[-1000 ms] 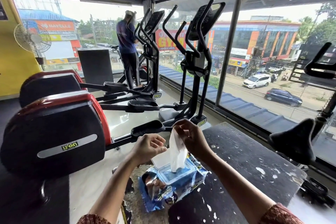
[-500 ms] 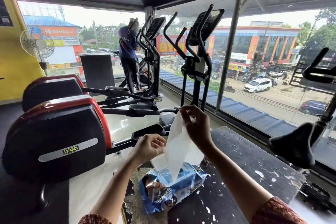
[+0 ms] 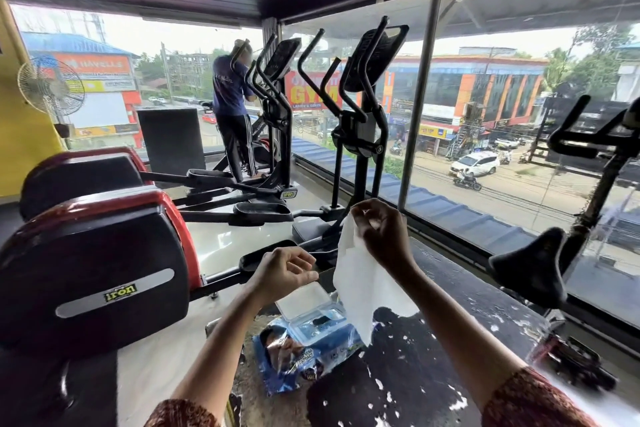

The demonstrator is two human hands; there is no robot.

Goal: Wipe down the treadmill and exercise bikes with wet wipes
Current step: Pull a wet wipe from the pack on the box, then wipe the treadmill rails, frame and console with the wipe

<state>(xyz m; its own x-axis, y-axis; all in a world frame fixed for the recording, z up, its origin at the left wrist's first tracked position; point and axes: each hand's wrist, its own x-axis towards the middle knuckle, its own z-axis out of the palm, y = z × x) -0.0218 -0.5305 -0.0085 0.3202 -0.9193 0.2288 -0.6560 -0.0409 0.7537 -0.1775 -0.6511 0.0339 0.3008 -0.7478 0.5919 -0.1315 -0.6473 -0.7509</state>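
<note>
Wet wipe [image 3: 360, 274] in right hand [image 3: 381, 232]

Bright overcast daylight floods through the windows [image 3: 485, 121], leaving the wide-angle edges bent and dim.

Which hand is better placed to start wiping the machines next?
Right, probably. The right hand pinches the wipe, which hangs drawn out above the pack. The left hand is curled beside the pack's open lid with no wipe, better suited to shutting it.
</note>
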